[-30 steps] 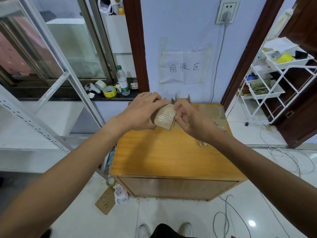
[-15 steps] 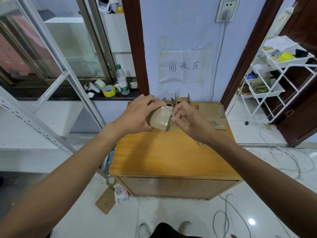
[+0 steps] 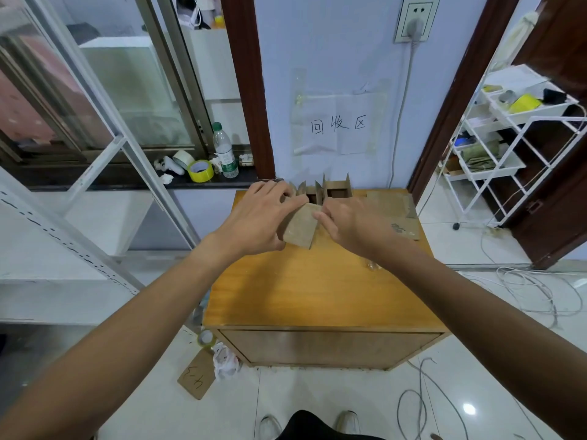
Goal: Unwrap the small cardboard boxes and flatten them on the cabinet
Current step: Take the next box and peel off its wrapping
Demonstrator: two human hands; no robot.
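A small brown cardboard box [image 3: 300, 228] wrapped in clear tape is held tilted above the wooden cabinet [image 3: 314, 290]. My left hand [image 3: 259, 220] grips it from the left and top. My right hand [image 3: 352, 225] pinches its right edge with the fingertips. Behind my hands, at the cabinet's back edge, stand open small boxes [image 3: 330, 190] with flaps up. Flattened cardboard pieces [image 3: 392, 211] lie at the back right of the cabinet, partly hidden by my right hand.
A white wire rack [image 3: 508, 144] with trays stands to the right. Cables [image 3: 533, 290] lie on the floor at right. A windowsill at left holds a water bottle [image 3: 225, 152] and yellow tape roll [image 3: 200, 170]. A cardboard tag [image 3: 197, 377] and tape roll lie by the cabinet's front left corner.
The box has turned slightly in my hands and sits a little lower. My right fingertips have shifted along its right edge. Both hands stay on it.
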